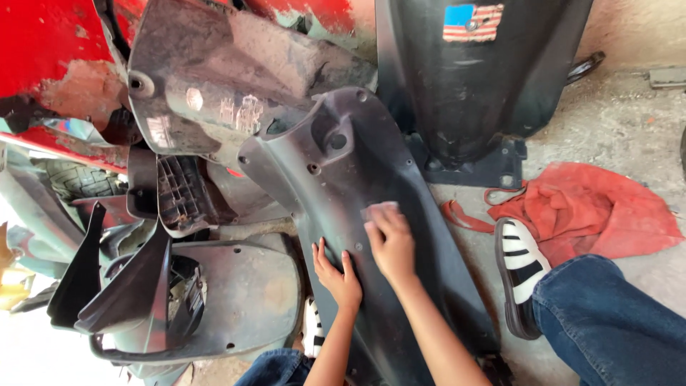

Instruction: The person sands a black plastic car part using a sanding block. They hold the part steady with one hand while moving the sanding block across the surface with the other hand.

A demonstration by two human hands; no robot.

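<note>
Dusty concrete floor (614,121) here, rough and grey, with scooter bodywork piled across the left and far side of the scene. Up at the far left there's a red panel (43,36) with its paint flaking away, and just below it a tyre (71,179) peeks out from under the heap. At the far centre stands a tall black fairing (471,86) with a small striped sticker near its top. To the right, a crumpled red cloth (593,211) lies on the concrete, and just beside it a black-and-white striped sandal (520,275) with a denim-clad leg (607,322) coming in from the near right.

Right in the middle: a long dark grey plastic panel (343,179), dull and scuffed, running from the far centre down toward the near edge, dotted with screw holes. Both hands are on it. The right hand (391,246) lies on the panel with its fingers (379,218) curled down over a small pale pad (377,209), pressing it flat to the surface; only the far edge of that pad shows past the fingertips. The left hand (337,275) sits just near and left of it, palm down, fingers spread and flat against the panel's left edge, holding nothing.

Further left, another grey cover (243,300) lies near the floor, and a black ribbed part (182,196) sits between it and a big dusty panel (214,78) at the far side.
</note>
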